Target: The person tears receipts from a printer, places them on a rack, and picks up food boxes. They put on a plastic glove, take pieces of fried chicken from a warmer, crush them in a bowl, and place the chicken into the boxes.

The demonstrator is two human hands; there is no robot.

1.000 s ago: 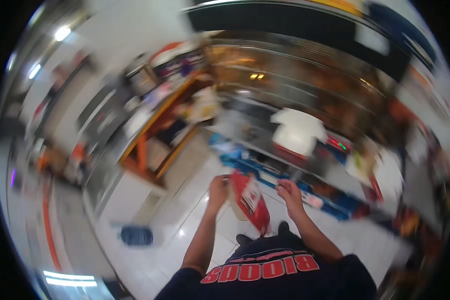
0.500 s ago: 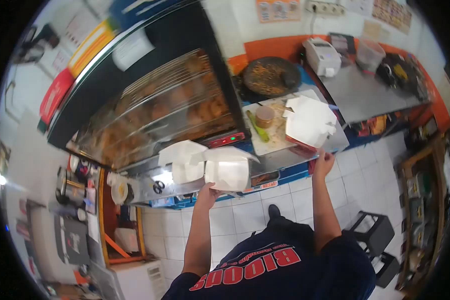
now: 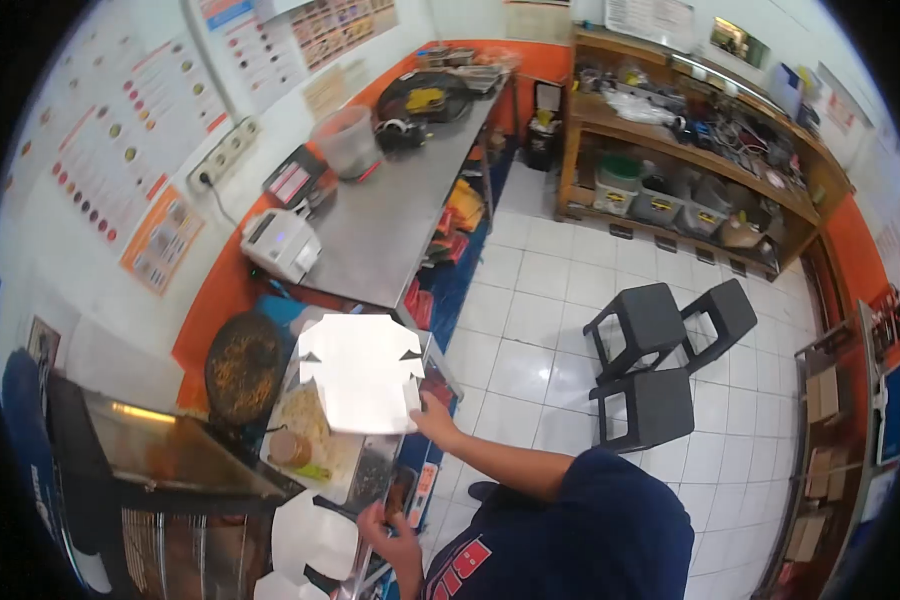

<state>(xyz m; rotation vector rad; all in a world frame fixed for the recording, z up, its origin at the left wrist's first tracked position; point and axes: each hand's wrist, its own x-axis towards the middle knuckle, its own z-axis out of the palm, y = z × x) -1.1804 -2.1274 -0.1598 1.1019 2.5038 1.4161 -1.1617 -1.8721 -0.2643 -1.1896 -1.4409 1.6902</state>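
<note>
My right hand (image 3: 433,420) grips the lower right corner of an unfolded white cardboard food box (image 3: 360,372), its slotted lid flap spread upward. Beneath that box lies a white cutting board (image 3: 342,468) with crumbs, where a small brown-filled jar (image 3: 288,449) and a green vegetable (image 3: 314,471) sit. My left hand (image 3: 392,538) is at the counter's front edge, fingers parted, close beside another open white box (image 3: 315,540). One more white box (image 3: 288,587) is partly cut off at the bottom of the view.
A dark stone mortar (image 3: 242,368) stands behind the board. Along the steel counter (image 3: 365,240) are a label printer (image 3: 282,244) and a clear plastic tub (image 3: 347,143). A glass display warmer (image 3: 185,535) is at lower left. Black stools (image 3: 638,330) stand on the tiled floor near wooden shelves (image 3: 690,130).
My view has swung to the right, bringing the stools and shelves in. My left hand has come off the open box's front edge; my right hand stays at the other box.
</note>
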